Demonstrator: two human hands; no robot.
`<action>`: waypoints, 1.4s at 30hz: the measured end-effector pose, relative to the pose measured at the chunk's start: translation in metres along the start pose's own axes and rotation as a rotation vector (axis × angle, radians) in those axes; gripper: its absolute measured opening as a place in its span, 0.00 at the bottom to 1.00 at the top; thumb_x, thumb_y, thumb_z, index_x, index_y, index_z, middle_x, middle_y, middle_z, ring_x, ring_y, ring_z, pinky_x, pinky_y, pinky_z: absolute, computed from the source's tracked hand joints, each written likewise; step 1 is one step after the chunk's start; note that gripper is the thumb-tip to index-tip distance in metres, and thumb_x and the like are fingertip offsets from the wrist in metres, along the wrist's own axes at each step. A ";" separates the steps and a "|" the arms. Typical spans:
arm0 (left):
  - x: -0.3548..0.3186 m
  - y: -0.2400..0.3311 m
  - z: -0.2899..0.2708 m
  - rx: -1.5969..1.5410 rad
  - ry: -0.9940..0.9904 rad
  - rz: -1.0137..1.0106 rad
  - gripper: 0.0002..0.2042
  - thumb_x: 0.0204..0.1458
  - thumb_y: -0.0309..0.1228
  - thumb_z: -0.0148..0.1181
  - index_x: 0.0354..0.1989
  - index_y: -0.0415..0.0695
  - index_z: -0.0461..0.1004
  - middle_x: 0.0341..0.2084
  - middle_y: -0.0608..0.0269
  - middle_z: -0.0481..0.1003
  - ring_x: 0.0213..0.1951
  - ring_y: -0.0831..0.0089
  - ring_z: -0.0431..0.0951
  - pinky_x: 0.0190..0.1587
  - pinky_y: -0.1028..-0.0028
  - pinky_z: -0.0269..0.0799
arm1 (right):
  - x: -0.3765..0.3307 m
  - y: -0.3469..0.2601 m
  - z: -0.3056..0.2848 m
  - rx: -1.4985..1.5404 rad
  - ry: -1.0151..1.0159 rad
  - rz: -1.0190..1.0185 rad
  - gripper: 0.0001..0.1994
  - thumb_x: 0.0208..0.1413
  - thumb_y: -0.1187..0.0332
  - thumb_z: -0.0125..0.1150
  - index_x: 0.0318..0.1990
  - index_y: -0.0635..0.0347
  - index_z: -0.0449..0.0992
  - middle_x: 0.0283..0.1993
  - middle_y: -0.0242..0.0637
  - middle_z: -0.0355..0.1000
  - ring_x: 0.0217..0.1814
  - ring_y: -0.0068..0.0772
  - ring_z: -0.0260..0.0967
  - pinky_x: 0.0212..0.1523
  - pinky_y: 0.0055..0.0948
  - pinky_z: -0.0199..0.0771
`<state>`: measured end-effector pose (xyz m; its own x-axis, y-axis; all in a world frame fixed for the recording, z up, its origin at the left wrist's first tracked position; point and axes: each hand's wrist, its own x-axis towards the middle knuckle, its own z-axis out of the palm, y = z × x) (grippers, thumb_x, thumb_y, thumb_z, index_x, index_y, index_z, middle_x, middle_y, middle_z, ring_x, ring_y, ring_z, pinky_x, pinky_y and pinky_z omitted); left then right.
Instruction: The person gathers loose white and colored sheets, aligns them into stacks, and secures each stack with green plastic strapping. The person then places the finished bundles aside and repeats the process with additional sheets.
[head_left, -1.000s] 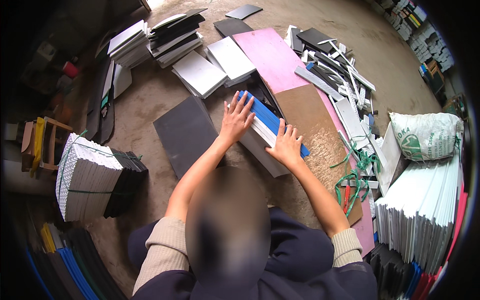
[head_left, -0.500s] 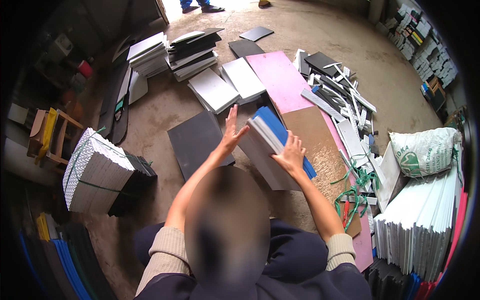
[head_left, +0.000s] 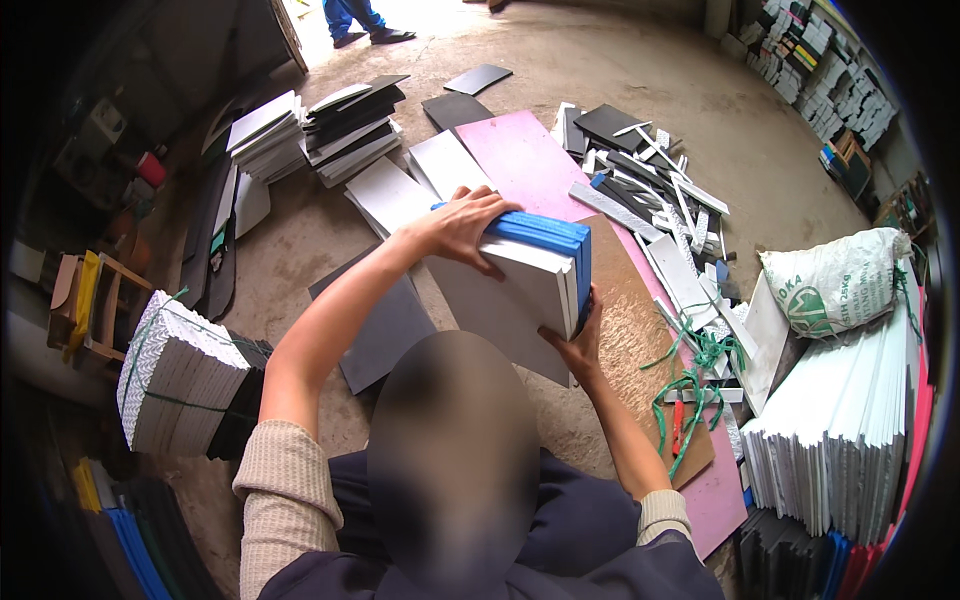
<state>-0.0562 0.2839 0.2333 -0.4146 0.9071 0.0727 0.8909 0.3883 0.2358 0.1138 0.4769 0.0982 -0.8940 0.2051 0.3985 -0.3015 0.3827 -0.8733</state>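
Observation:
A stack of white and blue foam sheets (head_left: 520, 300) stands on edge in front of me, a pale grey-white face toward me and the blue sheets on the far side. My left hand (head_left: 462, 232) grips its top edge near the upper left corner, fingers over the top and thumb on the near face. Low on the right side, my right hand (head_left: 580, 345) clasps the stack, thumb in front and fingers mostly hidden behind it. Under and left of it lies a dark grey sheet (head_left: 385, 330); a brown board (head_left: 630, 300) lies to its right.
White stacks (head_left: 390, 195) and a pink sheet (head_left: 515, 155) lie beyond. Offcuts (head_left: 670, 190), green twine (head_left: 690, 390) and a filled sack (head_left: 835, 285) are at right, above upright white sheets (head_left: 830, 450). A tied bundle (head_left: 180, 380) stands left. Another person's legs (head_left: 355, 20) show far off.
My left hand, open beside the stack before, now holds its top edge. The stack has turned more upright, and my right hand has moved down its right side. My view has shifted slightly.

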 end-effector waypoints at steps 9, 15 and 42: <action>-0.007 0.020 0.079 0.175 0.127 0.128 0.41 0.21 0.49 0.67 0.48 0.41 0.61 0.39 0.58 0.66 0.48 0.65 0.64 0.57 0.62 0.49 | -0.044 0.066 0.013 -0.025 -0.147 0.169 0.50 0.30 0.64 0.71 0.56 0.66 0.38 0.55 0.49 0.45 0.59 0.45 0.45 0.57 0.39 0.48; -0.001 0.038 0.092 0.063 0.194 0.126 0.41 0.23 0.47 0.67 0.50 0.42 0.59 0.43 0.58 0.64 0.49 0.64 0.63 0.57 0.64 0.50 | -0.057 0.118 0.012 -0.150 -0.187 0.095 0.51 0.31 0.64 0.72 0.57 0.62 0.37 0.57 0.47 0.43 0.60 0.44 0.45 0.57 0.39 0.47; -0.100 -0.021 0.222 -0.726 0.264 -0.776 0.32 0.39 0.31 0.58 0.55 0.40 0.52 0.48 0.44 0.63 0.52 0.55 0.62 0.53 0.68 0.58 | 0.020 -0.020 0.092 -1.167 -0.422 0.238 0.49 0.29 0.50 0.66 0.58 0.64 0.46 0.55 0.50 0.53 0.57 0.49 0.51 0.52 0.50 0.52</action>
<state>0.0076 0.2213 0.0064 -0.9196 0.3598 -0.1580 0.0837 0.5722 0.8159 0.0712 0.3904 0.0981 -0.9865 0.1582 -0.0422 0.1605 0.9853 -0.0587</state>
